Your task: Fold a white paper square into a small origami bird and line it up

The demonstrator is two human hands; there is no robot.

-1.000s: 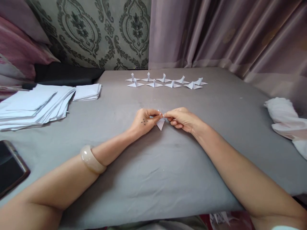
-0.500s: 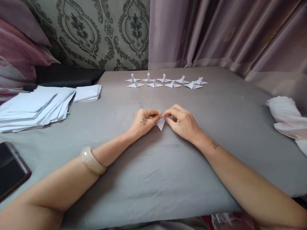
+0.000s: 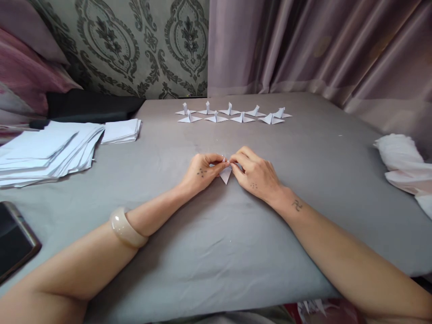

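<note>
Turned over since a second ago, the right hand (image 3: 258,174) now shows its back and the dark mark on its wrist, while the left hand (image 3: 202,172) and the folded paper (image 3: 226,176) have stayed where they were.

At the far left, a phone (image 3: 16,240) lies on the grey-covered worktop (image 3: 189,265). Behind it is a large, uneven stack of white paper (image 3: 43,148), with a smaller stack (image 3: 120,131) just beside it on the right and a black cloth (image 3: 94,104) behind both. A pale bangle (image 3: 126,228) circles the left forearm.

Near the middle, the left hand's grip is pinched on the folded paper, thumb uppermost, and one pointed end hangs below the fingers toward the person. Past the hands, nine small folded figures (image 3: 271,119) stand in two rows, five behind and four in front. The right hand's thumb and forefinger meet at the upper part of the folded paper; whether this grip clasps it or only touches it cannot be told.

At the far right, a bunched white cloth (image 3: 400,150) lies near the curtain (image 3: 286,49).
</note>
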